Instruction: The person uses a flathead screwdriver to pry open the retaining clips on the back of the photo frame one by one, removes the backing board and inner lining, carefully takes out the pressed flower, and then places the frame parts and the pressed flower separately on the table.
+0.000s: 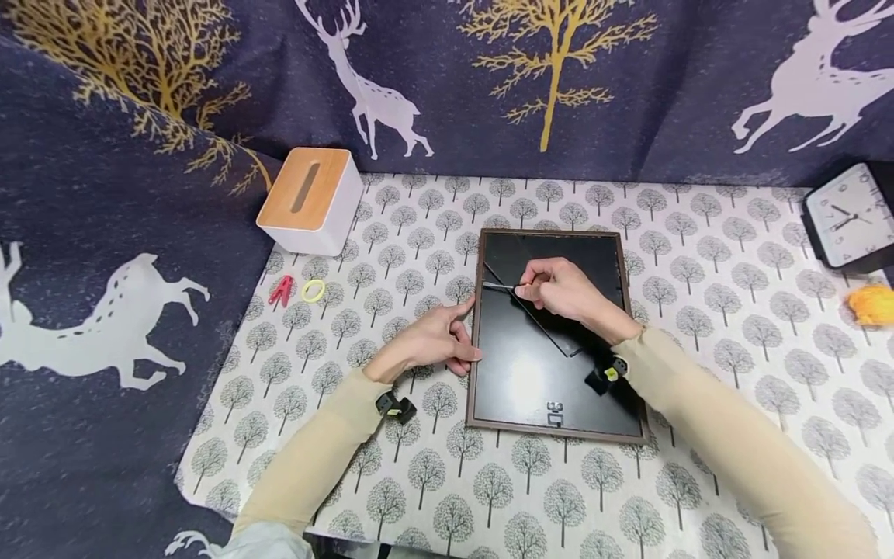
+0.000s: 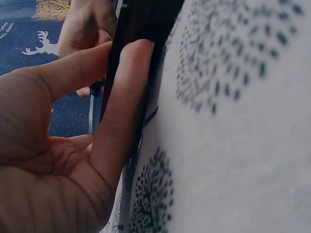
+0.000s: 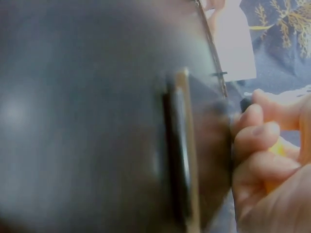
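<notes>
A picture frame with a brown rim lies back side up, its black backing board showing. A thin black stand leg runs diagonally across the board. My right hand pinches a screwdriver over the upper half of the board. Its metal shaft points left, the tip right at the frame's left rim; the fingers mostly hide the handle. My left hand touches the left side of the frame, index finger and thumb spread along the edge. In the left wrist view, straight fingers rest against that edge.
A white tissue box with a wooden lid stands at the back left. Before it lie a red clip and a yellow ring. A clock and an orange bundle are at the right. Curtain fabric hangs behind.
</notes>
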Demonstrator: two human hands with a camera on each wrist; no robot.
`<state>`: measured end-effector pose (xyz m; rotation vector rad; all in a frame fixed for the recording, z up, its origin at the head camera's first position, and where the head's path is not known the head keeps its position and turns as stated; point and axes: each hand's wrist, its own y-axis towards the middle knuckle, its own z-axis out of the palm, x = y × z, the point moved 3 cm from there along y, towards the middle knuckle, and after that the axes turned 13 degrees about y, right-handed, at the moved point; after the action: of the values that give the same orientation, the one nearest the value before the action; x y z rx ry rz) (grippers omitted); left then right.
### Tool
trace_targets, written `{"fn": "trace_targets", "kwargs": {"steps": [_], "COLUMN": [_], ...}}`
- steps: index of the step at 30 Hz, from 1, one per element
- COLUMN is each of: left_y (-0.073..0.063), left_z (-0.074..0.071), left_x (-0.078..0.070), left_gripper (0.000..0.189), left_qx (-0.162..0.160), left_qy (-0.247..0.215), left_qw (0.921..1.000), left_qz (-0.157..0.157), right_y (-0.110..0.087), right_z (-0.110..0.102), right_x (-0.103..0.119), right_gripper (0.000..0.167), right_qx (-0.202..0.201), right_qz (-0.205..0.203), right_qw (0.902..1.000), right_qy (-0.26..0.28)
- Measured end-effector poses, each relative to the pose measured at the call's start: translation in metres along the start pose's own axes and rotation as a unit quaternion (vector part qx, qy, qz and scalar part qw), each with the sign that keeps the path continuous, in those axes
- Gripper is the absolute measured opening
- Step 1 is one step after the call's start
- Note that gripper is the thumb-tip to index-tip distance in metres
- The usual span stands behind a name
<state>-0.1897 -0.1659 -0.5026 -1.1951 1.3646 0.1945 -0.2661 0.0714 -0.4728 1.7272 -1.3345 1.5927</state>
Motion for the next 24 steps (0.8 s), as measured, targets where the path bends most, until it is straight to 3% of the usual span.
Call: {"fn": "trace_targets", "kwargs": {"steps": [8, 12, 19, 24], "left_y": [0.004, 0.007, 0.026, 0.032], "left_z": [-0.009, -0.016, -0.023, -0.023], "left_x": [-0.009, -0.015, -0.031, -0.038], "left_gripper": [0.108, 0.106, 0.081, 0.071], "left_qx": [-0.025, -0.033, -0.113, -0.135], "left_qy": [0.027, 0.047, 0.083, 0.101], "left_qw": [0.9993, 0.9983, 0.9898, 0.9847], "left_qz": [0.005, -0.014, -0.026, -0.046], "right_y": [-0.032, -0.049, -0.069, -0.075], "right_z": [-0.014, -0.019, -0.027, -0.034], "right_x": [0.006, 0.004, -0.003, -0.007], "right_gripper": [0.014, 0.016, 0.012, 0.012], "right_qx": [-0.016, -0.030, -0.048, -0.054], "right_qz": [-0.020, -0.039, -0.054, -0.052], "right_qw": [0.9984, 0.9959, 0.9895, 0.9879], "right_qy": [0.050, 0.076, 0.125, 0.136]}}
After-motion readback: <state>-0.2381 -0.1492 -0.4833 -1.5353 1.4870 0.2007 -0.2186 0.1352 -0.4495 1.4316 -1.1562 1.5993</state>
